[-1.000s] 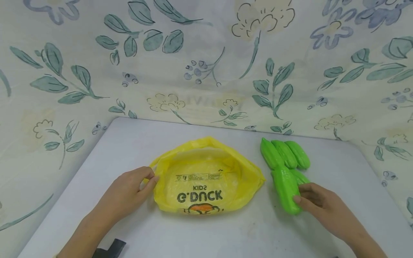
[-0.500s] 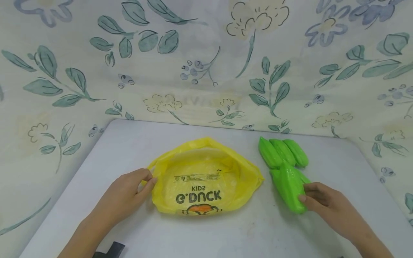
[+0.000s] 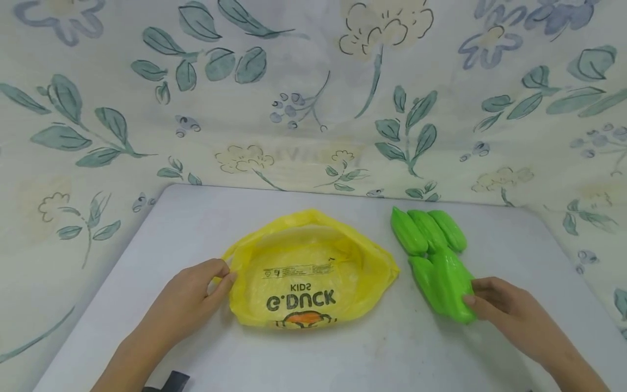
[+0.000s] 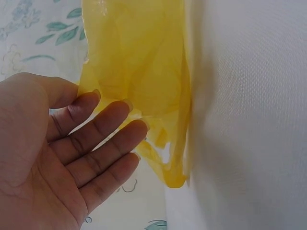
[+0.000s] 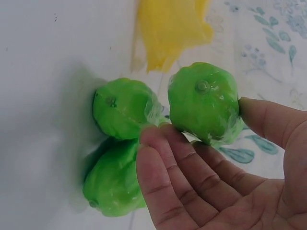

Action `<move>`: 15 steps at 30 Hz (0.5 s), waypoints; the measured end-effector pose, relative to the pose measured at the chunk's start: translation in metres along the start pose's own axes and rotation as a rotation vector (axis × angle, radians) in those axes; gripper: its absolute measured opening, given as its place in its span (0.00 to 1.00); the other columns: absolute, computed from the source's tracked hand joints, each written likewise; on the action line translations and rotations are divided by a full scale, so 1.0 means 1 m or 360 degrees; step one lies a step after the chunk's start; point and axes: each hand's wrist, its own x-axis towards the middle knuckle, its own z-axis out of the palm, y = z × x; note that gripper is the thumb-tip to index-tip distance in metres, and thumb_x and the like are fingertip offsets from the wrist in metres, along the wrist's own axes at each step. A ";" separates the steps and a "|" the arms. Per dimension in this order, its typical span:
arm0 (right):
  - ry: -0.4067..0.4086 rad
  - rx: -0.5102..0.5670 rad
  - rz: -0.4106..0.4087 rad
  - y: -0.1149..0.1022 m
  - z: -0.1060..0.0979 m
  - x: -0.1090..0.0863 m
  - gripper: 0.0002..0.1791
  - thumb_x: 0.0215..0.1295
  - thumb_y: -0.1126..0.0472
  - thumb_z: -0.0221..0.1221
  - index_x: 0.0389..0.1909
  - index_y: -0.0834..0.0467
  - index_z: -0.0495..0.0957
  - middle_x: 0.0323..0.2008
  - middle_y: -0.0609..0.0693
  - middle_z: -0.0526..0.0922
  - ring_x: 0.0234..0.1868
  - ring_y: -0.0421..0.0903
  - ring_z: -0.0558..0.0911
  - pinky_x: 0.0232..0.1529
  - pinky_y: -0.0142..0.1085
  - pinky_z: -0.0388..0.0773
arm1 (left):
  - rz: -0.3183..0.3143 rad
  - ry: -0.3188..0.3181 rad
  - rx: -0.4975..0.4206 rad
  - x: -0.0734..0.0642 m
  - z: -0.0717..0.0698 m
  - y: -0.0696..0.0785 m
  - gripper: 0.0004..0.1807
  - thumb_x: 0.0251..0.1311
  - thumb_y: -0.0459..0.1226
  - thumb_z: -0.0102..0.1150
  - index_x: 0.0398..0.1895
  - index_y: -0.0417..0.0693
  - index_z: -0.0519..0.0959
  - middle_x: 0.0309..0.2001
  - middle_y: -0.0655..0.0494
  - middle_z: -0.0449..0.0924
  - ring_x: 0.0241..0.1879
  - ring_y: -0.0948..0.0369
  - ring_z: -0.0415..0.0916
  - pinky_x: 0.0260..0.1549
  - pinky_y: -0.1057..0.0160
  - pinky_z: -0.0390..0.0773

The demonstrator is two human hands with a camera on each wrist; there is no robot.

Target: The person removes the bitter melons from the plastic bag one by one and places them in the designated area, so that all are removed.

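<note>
The yellow plastic bag [image 3: 355,307], printed with upside-down "KIDS" and "DUCK" lettering, lies with its mouth spread wide. My left hand [image 3: 196,288] pinches the bag's left rim between thumb and forefinger; in the left wrist view the other fingers are slightly bent beside the bag [image 4: 136,57]. At the right, my right hand [image 3: 511,310] holds a glossy green, lobed toy vegetable [image 3: 453,288] by its near end. The right wrist view shows this green vegetable [image 5: 204,103] raised off the table, thumb on one side and fingers on the other. Two more green vegetables [image 5: 120,108] lie below it.
Three green toy vegetables [image 3: 427,231] lie in a row behind the held one, to the right of the bag. A black object [image 3: 175,381] pokes in at the bottom left. Floral cloth [image 3: 294,81] hangs behind the white table [image 3: 196,218].
My right hand has shifted slightly right with the green vegetable, uncovering another on its left side. My left hand keeps its pinch on the bag's rim.
</note>
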 end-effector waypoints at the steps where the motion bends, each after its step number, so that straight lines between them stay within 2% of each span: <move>1: -0.0007 -0.0001 0.0009 0.001 -0.001 -0.001 0.35 0.80 0.44 0.56 0.68 0.71 0.68 0.58 0.64 0.82 0.56 0.61 0.84 0.50 0.53 0.83 | -0.0003 -0.0007 0.0000 0.000 0.000 0.000 0.07 0.74 0.44 0.60 0.39 0.52 0.79 0.35 0.60 0.80 0.32 0.58 0.71 0.34 0.55 0.74; 5: -0.0016 -0.0013 0.0043 0.005 -0.002 -0.003 0.35 0.80 0.43 0.55 0.70 0.70 0.68 0.58 0.62 0.83 0.54 0.57 0.85 0.49 0.50 0.84 | -0.0009 -0.0020 -0.0004 0.000 0.001 0.000 0.07 0.74 0.44 0.60 0.38 0.53 0.78 0.34 0.60 0.79 0.31 0.59 0.71 0.34 0.56 0.74; 10: 0.0017 -0.0050 0.0045 0.008 -0.006 -0.005 0.35 0.80 0.43 0.55 0.70 0.68 0.68 0.55 0.60 0.85 0.49 0.50 0.87 0.46 0.45 0.83 | 0.0025 0.0013 -0.0016 0.000 0.000 0.001 0.07 0.74 0.43 0.60 0.37 0.53 0.77 0.31 0.61 0.77 0.30 0.59 0.70 0.32 0.56 0.73; 15: 0.0065 -0.0101 0.0035 0.011 -0.010 -0.005 0.36 0.79 0.42 0.55 0.71 0.69 0.67 0.56 0.64 0.84 0.48 0.53 0.87 0.46 0.50 0.84 | 0.0038 0.0033 -0.0018 -0.001 -0.001 0.001 0.07 0.74 0.42 0.60 0.36 0.53 0.77 0.31 0.61 0.76 0.29 0.59 0.69 0.32 0.56 0.73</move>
